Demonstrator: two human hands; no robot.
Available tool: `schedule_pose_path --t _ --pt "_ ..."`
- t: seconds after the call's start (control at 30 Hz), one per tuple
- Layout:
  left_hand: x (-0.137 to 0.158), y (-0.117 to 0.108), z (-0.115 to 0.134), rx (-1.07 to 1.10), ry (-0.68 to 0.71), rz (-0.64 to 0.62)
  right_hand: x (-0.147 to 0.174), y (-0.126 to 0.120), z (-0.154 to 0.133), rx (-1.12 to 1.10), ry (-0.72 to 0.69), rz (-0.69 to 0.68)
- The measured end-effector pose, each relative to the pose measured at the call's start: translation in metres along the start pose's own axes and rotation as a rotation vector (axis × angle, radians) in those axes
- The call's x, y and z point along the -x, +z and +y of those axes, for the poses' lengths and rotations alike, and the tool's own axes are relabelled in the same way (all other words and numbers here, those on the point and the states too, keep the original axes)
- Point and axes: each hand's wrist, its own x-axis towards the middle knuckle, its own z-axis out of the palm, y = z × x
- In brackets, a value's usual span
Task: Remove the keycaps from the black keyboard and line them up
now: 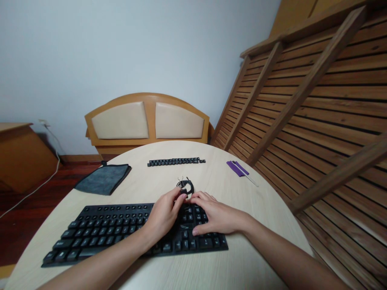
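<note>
A black keyboard (102, 231) lies on the round table; its upper rows show bare switches where keycaps are off. Between the thumb and fingers of my left hand (165, 211) is a small black keycap puller (184, 192) with thin wire prongs sticking up, held over the keyboard's back edge. My right hand (219, 215) rests across the number pad, thumb apart on the keys and fingertips near the back edge, close to my left fingers. Just behind the hands lies a coiled black cable (190, 186).
Loose black keycaps (173, 162) stand in rows farther back on the pale table (217, 161). A dark grey cloth pouch (102, 179) lies at the left. At the right is a purple cloth (237, 168) with a thin white brush (246, 176). Wooden slats (317, 108) lean beyond.
</note>
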Motion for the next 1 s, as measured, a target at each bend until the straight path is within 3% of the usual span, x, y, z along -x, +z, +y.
schedule_pose_path --t 0.37,0.7,1.0 --pt "-0.001 0.002 -0.002 0.097 0.047 -0.097 -0.001 0.001 0.0 0.025 0.002 0.016" --pt "0.005 -0.005 0.005 -0.145 0.19 -0.175 -0.004 0.002 -0.004 0.002 -0.004 0.13" --pt "-0.004 0.002 -0.012 0.333 -0.041 -0.116 -0.011 0.017 -0.002 -0.056 0.024 0.27"
